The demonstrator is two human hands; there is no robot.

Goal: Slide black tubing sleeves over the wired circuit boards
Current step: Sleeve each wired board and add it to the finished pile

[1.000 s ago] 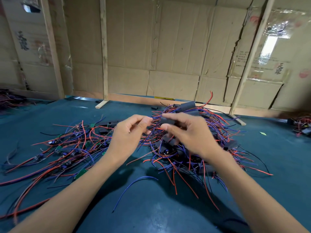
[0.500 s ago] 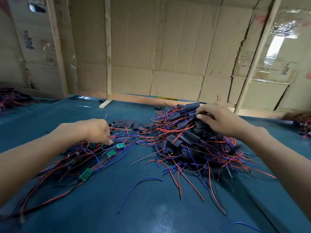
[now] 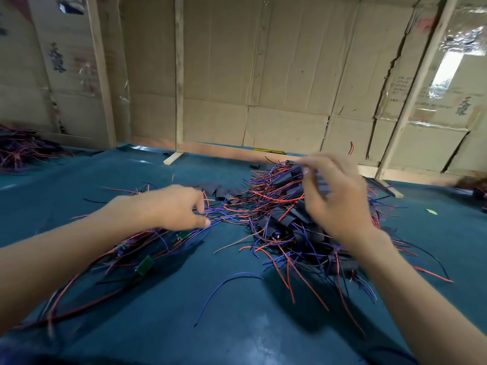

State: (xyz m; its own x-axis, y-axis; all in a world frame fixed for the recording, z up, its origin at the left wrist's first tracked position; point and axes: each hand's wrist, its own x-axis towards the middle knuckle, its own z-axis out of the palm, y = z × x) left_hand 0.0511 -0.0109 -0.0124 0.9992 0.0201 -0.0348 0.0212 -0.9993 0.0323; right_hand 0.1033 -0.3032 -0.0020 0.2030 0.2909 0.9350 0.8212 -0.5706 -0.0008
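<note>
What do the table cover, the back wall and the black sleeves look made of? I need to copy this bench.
Table cover: seems a teal plastic or coated sheet, smooth, with a faint sheen where light reflects.
Back wall: brown cardboard, matte, with creases and seams, held by pale wooden strips.
Black sleeves: look like thin flexible tubing lying flat, dull black; likely plastic, though blur leaves that open.

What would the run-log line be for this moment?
left hand: pinching wires from bare-board pile | right hand: raised over sleeved pile, grip blurred | green board: unsleeved on mat
</note>
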